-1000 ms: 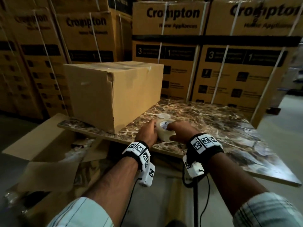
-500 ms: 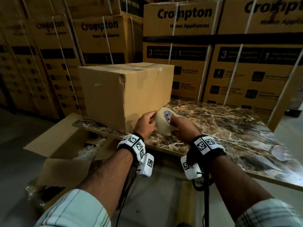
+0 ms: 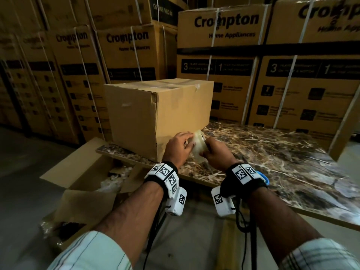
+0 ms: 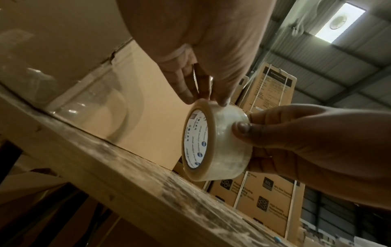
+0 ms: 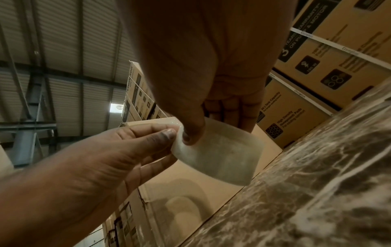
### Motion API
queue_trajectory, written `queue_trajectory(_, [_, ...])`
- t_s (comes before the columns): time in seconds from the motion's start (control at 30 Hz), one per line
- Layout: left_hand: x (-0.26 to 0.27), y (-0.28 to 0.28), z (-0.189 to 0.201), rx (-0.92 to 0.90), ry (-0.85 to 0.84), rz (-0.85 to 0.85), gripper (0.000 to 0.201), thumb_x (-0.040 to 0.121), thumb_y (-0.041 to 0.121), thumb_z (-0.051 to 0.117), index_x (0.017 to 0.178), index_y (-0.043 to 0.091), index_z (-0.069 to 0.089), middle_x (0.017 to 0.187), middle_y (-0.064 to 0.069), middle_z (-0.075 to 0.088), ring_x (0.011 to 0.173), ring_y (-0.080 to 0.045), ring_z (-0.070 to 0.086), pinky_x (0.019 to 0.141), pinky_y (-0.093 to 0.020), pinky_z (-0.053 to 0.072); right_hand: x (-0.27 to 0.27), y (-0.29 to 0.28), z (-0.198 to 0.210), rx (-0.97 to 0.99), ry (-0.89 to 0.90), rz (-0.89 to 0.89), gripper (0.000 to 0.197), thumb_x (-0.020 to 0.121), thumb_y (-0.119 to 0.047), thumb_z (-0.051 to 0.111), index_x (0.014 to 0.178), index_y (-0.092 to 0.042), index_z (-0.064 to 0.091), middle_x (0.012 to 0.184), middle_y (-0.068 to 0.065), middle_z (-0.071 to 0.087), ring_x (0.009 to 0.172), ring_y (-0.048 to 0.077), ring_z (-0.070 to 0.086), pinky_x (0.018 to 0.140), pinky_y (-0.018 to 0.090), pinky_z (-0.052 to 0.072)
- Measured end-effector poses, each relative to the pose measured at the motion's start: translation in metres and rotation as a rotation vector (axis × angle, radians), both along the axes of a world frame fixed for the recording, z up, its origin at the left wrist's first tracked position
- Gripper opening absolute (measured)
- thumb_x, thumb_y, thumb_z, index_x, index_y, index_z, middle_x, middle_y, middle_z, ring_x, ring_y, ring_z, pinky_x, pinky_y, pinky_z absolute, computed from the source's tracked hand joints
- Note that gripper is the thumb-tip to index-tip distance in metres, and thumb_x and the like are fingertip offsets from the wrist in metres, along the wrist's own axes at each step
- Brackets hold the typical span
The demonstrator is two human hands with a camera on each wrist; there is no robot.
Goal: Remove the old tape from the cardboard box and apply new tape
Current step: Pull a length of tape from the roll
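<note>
A plain cardboard box (image 3: 155,114) stands on the marble table (image 3: 282,152), with clear old tape (image 3: 175,85) along its top seam. A roll of clear tape (image 3: 198,148) is held in both hands just above the table, close to the box's right face. My right hand (image 3: 207,151) grips the roll (image 4: 222,142) from the right, thumb on its outer band. My left hand (image 3: 190,145) pinches the roll's (image 5: 222,155) upper left edge with thumb and fingertips (image 5: 167,133). No loose strip of tape shows.
Stacks of strapped printed cartons (image 3: 224,55) wall in the table behind and on the left. An opened carton (image 3: 81,172) with crumpled plastic lies on the floor at the left. The marble top stretches away to the right of the hands.
Both hands have lifted the tape roll off the table and carried it toward the box's right face. The left hand's fingers have shifted onto the roll's edge.
</note>
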State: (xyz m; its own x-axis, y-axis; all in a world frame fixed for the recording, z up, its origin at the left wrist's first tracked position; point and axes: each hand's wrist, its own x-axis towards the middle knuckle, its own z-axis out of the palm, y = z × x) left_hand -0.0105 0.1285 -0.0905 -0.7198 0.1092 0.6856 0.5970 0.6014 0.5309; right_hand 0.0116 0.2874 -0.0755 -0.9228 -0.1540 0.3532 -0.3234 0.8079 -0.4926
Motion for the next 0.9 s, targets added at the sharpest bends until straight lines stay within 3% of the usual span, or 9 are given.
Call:
queue_trajectory(0.13, [0.003, 0.001, 0.005, -0.061, 0.065, 0.008, 0.015, 0.088, 0.011, 0.063, 0.102, 0.011, 0.069, 0.106, -0.005, 0.066, 0.092, -0.019, 0.062, 0.084, -0.036, 0.053, 0.0, -0.001, -0.002, -0.067, 0.021, -0.011, 0.027, 0.087, -0.02, 0.067, 0.104, -0.004, 0.056, 0.102, 0.019, 0.067, 0.089, 0.033, 0.062, 0.069, 0.034, 0.042])
queue_trajectory(0.27, [0.004, 0.0, 0.006, -0.1, 0.066, 0.032, 0.007, 0.085, 0.01, 0.063, 0.086, 0.016, 0.065, 0.093, -0.001, 0.061, 0.082, -0.018, 0.058, 0.076, -0.037, 0.052, 0.001, -0.001, -0.004, -0.054, 0.016, -0.017, 0.027, 0.087, -0.023, 0.067, 0.104, -0.005, 0.056, 0.102, 0.017, 0.066, 0.086, 0.028, 0.057, 0.068, 0.028, 0.035])
queue_trajectory(0.33, [0.003, 0.0, 0.006, -0.123, 0.061, 0.039, 0.006, 0.086, 0.011, 0.061, 0.087, 0.016, 0.062, 0.093, -0.002, 0.06, 0.083, -0.018, 0.057, 0.076, -0.038, 0.052, 0.001, -0.002, -0.004, -0.046, 0.0, -0.009, 0.026, 0.088, -0.023, 0.066, 0.104, -0.005, 0.056, 0.102, 0.015, 0.065, 0.082, 0.021, 0.051, 0.068, 0.027, 0.034])
queue_trajectory(0.43, [0.0, 0.001, 0.006, -0.147, 0.035, 0.067, 0.005, 0.089, 0.013, 0.056, 0.092, 0.016, 0.058, 0.093, -0.003, 0.059, 0.085, -0.021, 0.055, 0.077, -0.039, 0.049, 0.0, -0.004, -0.005, -0.047, -0.025, 0.002, 0.025, 0.088, -0.023, 0.066, 0.103, -0.007, 0.055, 0.101, 0.014, 0.065, 0.082, 0.022, 0.053, 0.069, 0.03, 0.039])
queue_trajectory(0.6, [-0.003, 0.003, 0.014, -0.164, -0.063, 0.083, 0.03, 0.09, 0.008, 0.051, 0.119, 0.018, 0.053, 0.095, -0.001, 0.062, 0.086, -0.02, 0.058, 0.074, -0.036, 0.051, -0.002, -0.004, -0.006, -0.043, -0.076, 0.003, 0.026, 0.088, -0.022, 0.065, 0.104, -0.006, 0.054, 0.103, 0.015, 0.065, 0.089, 0.03, 0.06, 0.075, 0.039, 0.049])
queue_trajectory(0.67, [-0.003, 0.003, 0.016, -0.168, -0.077, 0.071, 0.029, 0.091, 0.008, 0.052, 0.118, 0.018, 0.054, 0.096, -0.002, 0.063, 0.086, -0.02, 0.058, 0.075, -0.038, 0.052, -0.004, -0.001, -0.006, -0.087, -0.108, 0.011, 0.031, 0.088, -0.023, 0.064, 0.112, -0.007, 0.053, 0.106, 0.015, 0.065, 0.093, 0.03, 0.063, 0.08, 0.044, 0.053])
queue_trajectory(0.8, [0.002, 0.006, 0.018, -0.172, -0.065, 0.03, 0.026, 0.091, 0.01, 0.056, 0.116, 0.017, 0.057, 0.1, -0.003, 0.065, 0.085, -0.018, 0.059, 0.075, -0.035, 0.053, -0.009, 0.001, 0.004, -0.355, -0.227, 0.058, 0.043, 0.092, -0.037, 0.057, 0.127, -0.013, 0.051, 0.113, 0.014, 0.067, 0.102, 0.03, 0.064, 0.091, 0.05, 0.053])
queue_trajectory(0.9, [0.007, 0.009, 0.02, -0.158, -0.058, -0.001, 0.025, 0.091, 0.012, 0.058, 0.115, 0.017, 0.057, 0.101, -0.003, 0.066, 0.086, -0.018, 0.06, 0.075, -0.032, 0.052, -0.016, 0.003, 0.011, -0.386, -0.243, 0.072, 0.035, 0.092, -0.037, 0.055, 0.112, -0.01, 0.062, 0.109, 0.019, 0.068, 0.106, 0.037, 0.063, 0.091, 0.051, 0.051])
